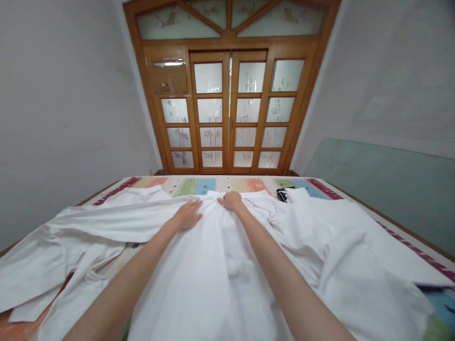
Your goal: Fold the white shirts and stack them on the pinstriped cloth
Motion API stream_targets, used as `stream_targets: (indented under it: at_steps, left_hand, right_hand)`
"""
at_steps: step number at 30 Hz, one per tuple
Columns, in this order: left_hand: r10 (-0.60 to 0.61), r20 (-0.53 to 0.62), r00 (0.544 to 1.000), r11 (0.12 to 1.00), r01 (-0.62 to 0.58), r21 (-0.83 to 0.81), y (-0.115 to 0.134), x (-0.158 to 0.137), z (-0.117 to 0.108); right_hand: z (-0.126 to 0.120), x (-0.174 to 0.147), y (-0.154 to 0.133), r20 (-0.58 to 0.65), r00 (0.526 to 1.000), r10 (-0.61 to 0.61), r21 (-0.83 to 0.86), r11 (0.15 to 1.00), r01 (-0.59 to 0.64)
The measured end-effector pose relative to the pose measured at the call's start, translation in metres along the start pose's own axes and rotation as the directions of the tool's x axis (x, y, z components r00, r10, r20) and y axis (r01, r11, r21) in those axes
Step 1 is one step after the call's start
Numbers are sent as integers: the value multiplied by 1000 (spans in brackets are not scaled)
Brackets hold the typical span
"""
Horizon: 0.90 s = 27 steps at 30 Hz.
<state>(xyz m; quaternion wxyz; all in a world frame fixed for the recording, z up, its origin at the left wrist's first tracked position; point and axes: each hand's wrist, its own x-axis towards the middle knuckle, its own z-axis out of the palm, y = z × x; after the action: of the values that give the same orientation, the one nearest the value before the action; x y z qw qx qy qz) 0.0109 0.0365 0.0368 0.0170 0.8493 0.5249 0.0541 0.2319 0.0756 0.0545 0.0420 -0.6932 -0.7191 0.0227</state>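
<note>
A white long-sleeved garment lies spread over the patterned cloth, its collar end pointing away from me. Near the collar, my left hand rests flat on the fabric with its fingers stretched out. My right hand is a little farther right, its fingers curled and pinching the fabric at the collar. Folds and wrinkles run through the garment between and below both hands. One sleeve stretches out to the left. Crumpled white fabric covers the right side; where one piece ends and another begins I cannot tell.
A colourful patterned cloth with dark red borders covers the table. Near the far right lies a black-and-white striped item. A pale green panel leans along the right wall. Wooden doors with glass panes stand beyond the table.
</note>
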Motion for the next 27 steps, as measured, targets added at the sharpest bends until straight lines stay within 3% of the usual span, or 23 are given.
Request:
stream_targets:
  at_steps: [3,8,13,20,24,27]
  left_hand:
    - [-138,58,989,989,141,-47,0,5,16]
    - [-202,84,976,974,209,-89,-9,11,13]
    - [-306,-1,952,949,304,-86,-14,34,5]
    - [-326,-171,930,942,305,-139,-29,53,15]
    - [-301,-204,932,946,264,-189,-36,56,16]
    - [-289,-212,934,945,243,-217,-35,55,13]
  right_hand:
    - [2,0,0,-17,1000,-5,-9,1000,5]
    - [-1,8,-2,-42,999,28,-5,1000,-28]
    - [-4,19,-9,-27,999,30,12,999,-30]
    - [-6,23,-8,-58,998,27,0,1000,-27]
    - [-7,22,-12,-77,997,4,12,1000,-3]
    - [-2,27,-15,-64,998,12,117,993,-5]
